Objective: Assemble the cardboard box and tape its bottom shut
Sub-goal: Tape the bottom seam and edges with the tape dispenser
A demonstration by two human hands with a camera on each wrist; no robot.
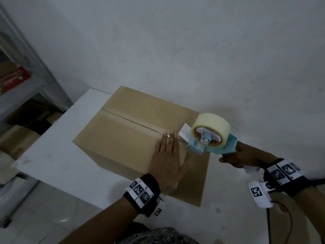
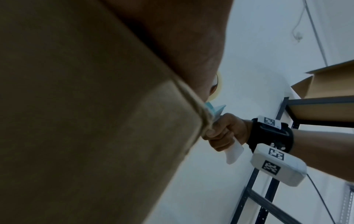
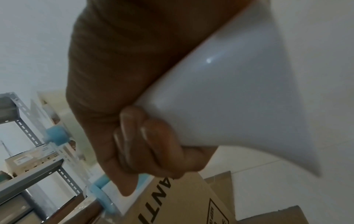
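Pressing flat on a cardboard box, a person's left hand lies with straight fingers on the near right corner of the box's upper face, fingertips reaching the seam where the two flaps meet. The box stands on a white table, its closed flaps facing up and its right side overhanging the table's edge toward a brown flap that hangs below.

The right hand is clenched around the white handle of a pale blue tape dispenser, which carries a roll of clear tape; the dispenser's white front plate meets the box's right edge just at the end of the seam, beside the left fingertips. (The seam itself looks bare along most of its length; whether tape already sticks at the near end cannot be told.)

Both wrists wear black bands with square printed markers. The right wrist view shows black printed lettering on the side of the box below the curled fingers. A metal shelving rack holding cartons stands at the left against a white wall, and the left wrist view catches another dark rack behind the right arm.
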